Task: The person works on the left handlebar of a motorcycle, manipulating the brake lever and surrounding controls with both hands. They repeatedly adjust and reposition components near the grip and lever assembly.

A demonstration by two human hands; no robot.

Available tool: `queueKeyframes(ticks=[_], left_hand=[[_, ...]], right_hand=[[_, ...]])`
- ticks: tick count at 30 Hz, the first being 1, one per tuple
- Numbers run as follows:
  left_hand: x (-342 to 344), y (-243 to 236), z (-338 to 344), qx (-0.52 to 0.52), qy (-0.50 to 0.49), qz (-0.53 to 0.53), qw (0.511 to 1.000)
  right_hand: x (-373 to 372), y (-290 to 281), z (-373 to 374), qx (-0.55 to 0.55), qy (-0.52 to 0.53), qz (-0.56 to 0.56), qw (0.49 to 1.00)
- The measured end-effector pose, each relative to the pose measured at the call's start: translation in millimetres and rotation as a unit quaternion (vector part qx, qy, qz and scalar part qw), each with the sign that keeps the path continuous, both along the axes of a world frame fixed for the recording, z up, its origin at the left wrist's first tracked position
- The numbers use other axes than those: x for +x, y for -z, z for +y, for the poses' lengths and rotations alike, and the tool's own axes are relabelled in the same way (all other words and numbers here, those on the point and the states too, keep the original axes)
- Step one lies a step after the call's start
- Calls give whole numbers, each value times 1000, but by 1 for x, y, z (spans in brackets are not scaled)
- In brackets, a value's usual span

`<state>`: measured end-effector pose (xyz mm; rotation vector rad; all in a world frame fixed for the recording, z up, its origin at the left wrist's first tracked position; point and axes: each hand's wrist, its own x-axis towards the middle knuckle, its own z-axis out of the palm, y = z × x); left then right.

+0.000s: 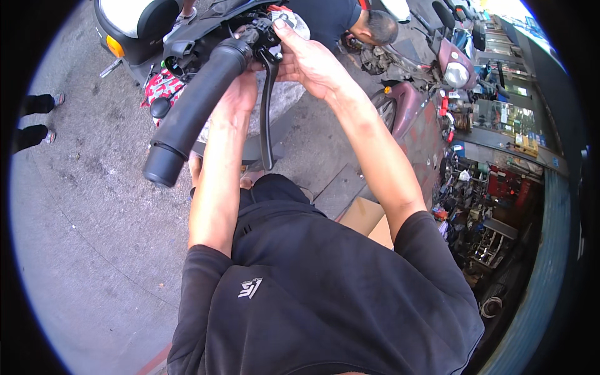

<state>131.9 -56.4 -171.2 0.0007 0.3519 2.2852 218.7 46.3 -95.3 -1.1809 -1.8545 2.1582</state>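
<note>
Your left hand (240, 94) cups the handlebar just beyond the thick black rubber grip (194, 112) while your right hand (306, 59) pinches the fittings above the long black metal brake lever (267, 112), seemingly mid-adjustment, so steady the bar next.

Black short-sleeve tee (325, 294) w/ small white chest logo (250, 288); forearms bare, no gloves.
</note>
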Motion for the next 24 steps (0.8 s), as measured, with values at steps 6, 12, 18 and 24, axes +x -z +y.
queueKeyframes(ticks=[6, 12, 18, 24], left_hand=[[-5, 23, 8, 10, -54, 16, 998], [-16, 42, 12, 38, -10, 4, 999], [-22, 33, 8, 49, 13, -85, 995], [-20, 25, 1, 20, 16, -96, 995]], right_hand=[[-13, -32, -19, 43, 93, 34, 994], [-5, -43, -25, 81, 120, 13, 989], [-9, -10, -6, -1, 38, 10, 999], [-13, 18, 5, 22, 28, 68, 997]])
